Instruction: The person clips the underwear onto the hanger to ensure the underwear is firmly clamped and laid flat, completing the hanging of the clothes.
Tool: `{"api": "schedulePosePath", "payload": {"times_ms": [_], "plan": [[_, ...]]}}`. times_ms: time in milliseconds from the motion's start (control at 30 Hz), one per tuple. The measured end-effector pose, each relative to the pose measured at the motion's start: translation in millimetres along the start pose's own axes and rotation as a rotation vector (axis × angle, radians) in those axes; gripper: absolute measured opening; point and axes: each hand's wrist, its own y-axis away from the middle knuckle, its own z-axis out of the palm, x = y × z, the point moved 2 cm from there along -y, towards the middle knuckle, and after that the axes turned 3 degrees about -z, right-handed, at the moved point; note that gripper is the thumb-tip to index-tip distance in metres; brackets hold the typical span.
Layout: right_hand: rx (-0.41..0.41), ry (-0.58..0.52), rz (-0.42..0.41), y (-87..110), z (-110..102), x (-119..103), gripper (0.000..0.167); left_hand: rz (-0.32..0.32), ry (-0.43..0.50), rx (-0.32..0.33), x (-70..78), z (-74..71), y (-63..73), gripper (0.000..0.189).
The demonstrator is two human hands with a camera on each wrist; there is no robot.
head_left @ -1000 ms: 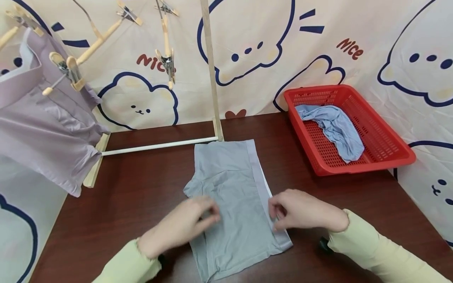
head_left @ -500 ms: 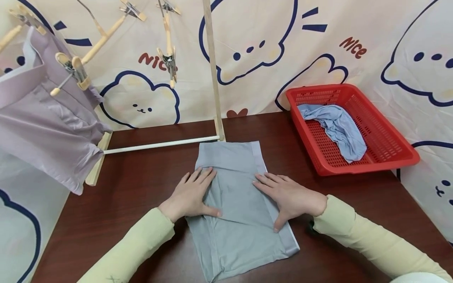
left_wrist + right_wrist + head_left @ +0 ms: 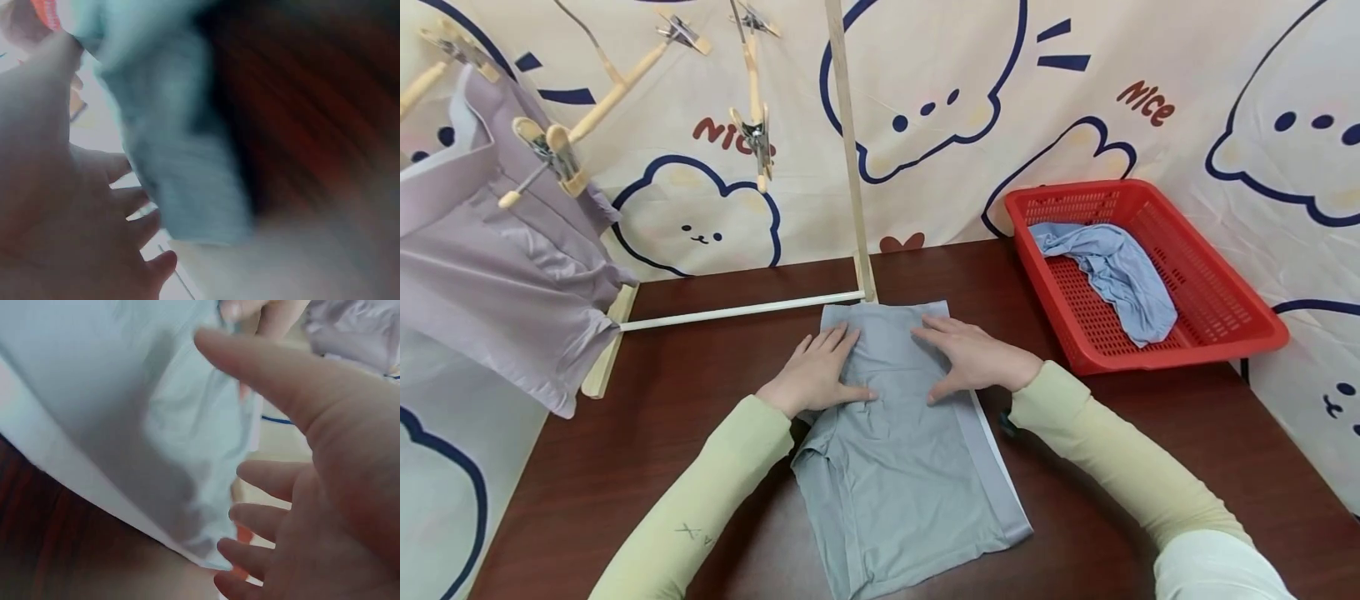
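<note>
A pair of grey boxer briefs lies spread on the dark wooden table, its lighter waistband along the right side. My left hand rests on the upper left of the fabric, fingers spread and pointing away from me. Across from it, my right hand lies over the upper right part and the waistband, its fingers straight too. Below my left hand the left leg edge is bunched into a small fold. In the right wrist view the right hand's fingers are extended beside the grey cloth.
A red plastic basket with a crumpled light blue garment stands at the back right. On the left, lilac boxer briefs hang from a clip hanger. A wooden stand with a white crossbar borders the table's back.
Both hands opened from loosely curled to spread, came down on the grey boxer briefs, then slid away from me toward their far end. The creases have shifted.
</note>
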Motion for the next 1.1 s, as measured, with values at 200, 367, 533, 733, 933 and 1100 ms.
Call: {"api": "schedulePosePath", "payload": {"times_ms": [200,367,533,733,933,1100], "plan": [[-0.062,0.055,0.098,-24.7,1,12,0.115,-0.045,-0.047,0.003,-19.6,-2.2,-13.5,0.125],[-0.057,0.050,0.122,-36.0,-5,13,0.119,-0.069,-0.028,0.017,-29.5,-8.9,-20.8,0.129],[-0.049,0.060,0.122,-39.9,-8,13,0.116,-0.066,-0.008,0.031,-30.9,-11.7,-22.2,0.129],[0.048,0.025,0.071,-42.9,-13,12,0.102,-0.033,0.067,0.083,-32.6,-13.4,-19.0,0.118],[0.220,-0.091,0.031,-45.5,-38,8,0.085,-0.015,0.166,0.154,-35.5,-26.6,-9.4,0.099],[0.334,-0.181,0.022,-48.4,-64,1,0.078,-0.035,0.270,0.193,-38.8,-41.2,1.5,0.098]]}}
